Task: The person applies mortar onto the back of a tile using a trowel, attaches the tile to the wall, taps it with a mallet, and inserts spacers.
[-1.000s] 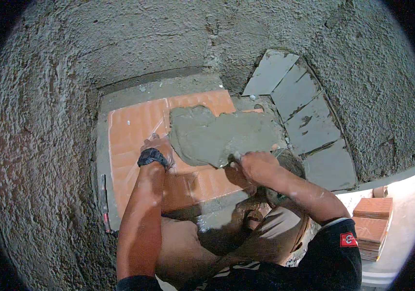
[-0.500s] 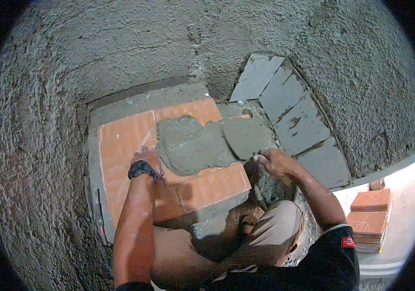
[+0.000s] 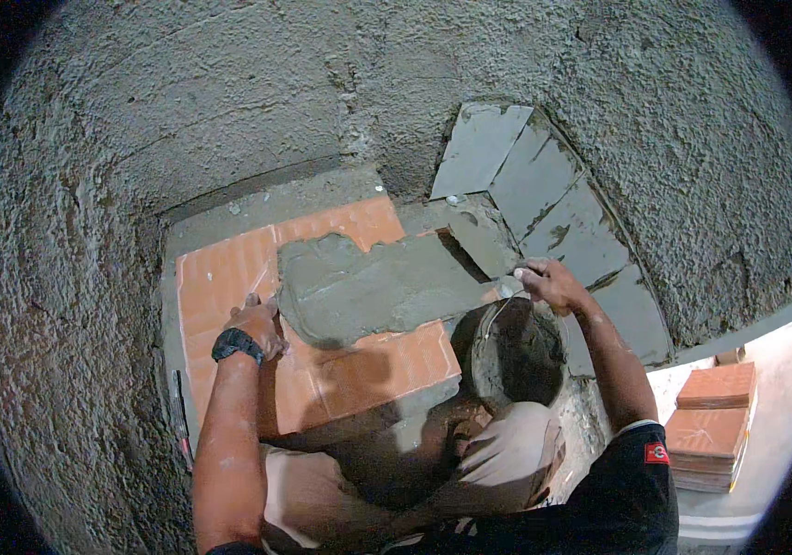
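Orange ribbed tiles (image 3: 211, 277) lie on a rough cement surface, with a layer of wet grey mortar (image 3: 359, 287) over their middle and right part. My left hand (image 3: 257, 328) rests on the tiles beside the mortar's left edge, fingers apart, a dark band round the wrist. My right hand (image 3: 548, 287) is closed round the handle of a trowel, whose blade (image 3: 474, 245) lies tilted at the right end of the mortar. Just below that hand stands a round bucket (image 3: 521, 356) with dark, wet mortar inside.
Rough plastered walls (image 3: 220, 111) surround the work. Grey tiles (image 3: 581, 240) form an angled strip along the right side. A slim red-and-grey tool (image 3: 180, 416) lies at the left wall. Stacked orange tiles (image 3: 710, 425) stand on a lower pale floor (image 3: 775, 370) at the right.
My right hand has moved right and up with the trowel to the far end of the mortar, uncovering more of the bucket. My left hand stays on the tiles.
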The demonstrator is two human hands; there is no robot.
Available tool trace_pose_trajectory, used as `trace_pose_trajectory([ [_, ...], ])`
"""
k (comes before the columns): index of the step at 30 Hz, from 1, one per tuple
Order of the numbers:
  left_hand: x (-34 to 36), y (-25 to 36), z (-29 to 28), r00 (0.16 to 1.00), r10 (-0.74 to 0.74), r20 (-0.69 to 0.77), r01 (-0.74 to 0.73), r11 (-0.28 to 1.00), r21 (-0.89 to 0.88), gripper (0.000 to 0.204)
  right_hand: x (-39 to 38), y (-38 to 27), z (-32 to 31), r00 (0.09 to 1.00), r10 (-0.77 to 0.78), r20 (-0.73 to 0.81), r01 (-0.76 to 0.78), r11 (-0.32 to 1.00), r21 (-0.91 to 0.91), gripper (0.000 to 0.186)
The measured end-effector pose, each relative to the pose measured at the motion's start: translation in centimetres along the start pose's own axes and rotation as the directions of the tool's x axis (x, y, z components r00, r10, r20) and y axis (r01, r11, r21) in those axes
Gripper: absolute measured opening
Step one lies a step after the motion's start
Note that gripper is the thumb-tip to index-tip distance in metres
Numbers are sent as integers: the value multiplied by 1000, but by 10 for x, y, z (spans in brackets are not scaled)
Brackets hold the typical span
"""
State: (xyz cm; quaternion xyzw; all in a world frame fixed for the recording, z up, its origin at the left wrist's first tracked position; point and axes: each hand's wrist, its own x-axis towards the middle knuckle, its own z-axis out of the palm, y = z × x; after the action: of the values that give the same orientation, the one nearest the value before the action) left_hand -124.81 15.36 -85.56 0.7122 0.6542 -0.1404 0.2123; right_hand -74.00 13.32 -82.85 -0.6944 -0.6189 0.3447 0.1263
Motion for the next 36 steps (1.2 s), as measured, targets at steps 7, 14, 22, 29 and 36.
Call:
trace_pose_trajectory([
  [7,-1,3,1,997,-77,23,77,997,13,82,67,38,4,981,-1,192,-42,975,219,27],
  [14,33,-28,28,999,31,-20,-33,994,-108,62,84,96,-34,977,-37,210,72,984,-163,23],
  [22,20,-22,25,985,119,-124,-100,984,146,50,55,125,-42,984,-175,32,176,984,-41,29],
  [29,12,-9,13,996,44,-75,-50,995,-88,82,68,78,-29,951,-254,176,267,962,-52,35],
  [36,12,-10,18,987,82,-136,-79,996,31,79,93,99,-27,932,-203,301,269,942,-198,30],
])
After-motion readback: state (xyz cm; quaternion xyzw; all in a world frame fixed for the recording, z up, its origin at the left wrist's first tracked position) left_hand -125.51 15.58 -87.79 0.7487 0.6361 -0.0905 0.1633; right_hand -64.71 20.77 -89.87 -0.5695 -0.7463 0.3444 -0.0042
